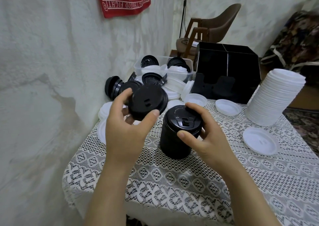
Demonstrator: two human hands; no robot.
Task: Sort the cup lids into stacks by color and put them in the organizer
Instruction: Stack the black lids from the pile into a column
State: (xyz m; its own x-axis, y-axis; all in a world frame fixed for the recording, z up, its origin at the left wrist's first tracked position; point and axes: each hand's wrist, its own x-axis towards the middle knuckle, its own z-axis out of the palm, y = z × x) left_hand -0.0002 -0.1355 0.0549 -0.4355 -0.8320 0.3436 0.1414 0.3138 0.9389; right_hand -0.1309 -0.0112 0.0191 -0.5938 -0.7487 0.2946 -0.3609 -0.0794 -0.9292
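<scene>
My left hand (126,122) grips a single black lid (148,103) by its rim, held tilted above the table. To its right stands a black lid stack (174,139) on the lace cloth, and my right hand (203,132) holds its top with thumb and fingers curled round the rim. A tall white lid stack (272,96) leans at the right. The black organizer (226,73) stands at the back. Loose black and white lids (176,84) lie piled between it and the wall.
A clear plastic tub (164,67) with mixed lids sits at the back by the wall. Single white lids (260,141) (227,107) lie on the lace tablecloth (189,182). A brown chair (215,25) stands behind the table; the wall runs close along the left.
</scene>
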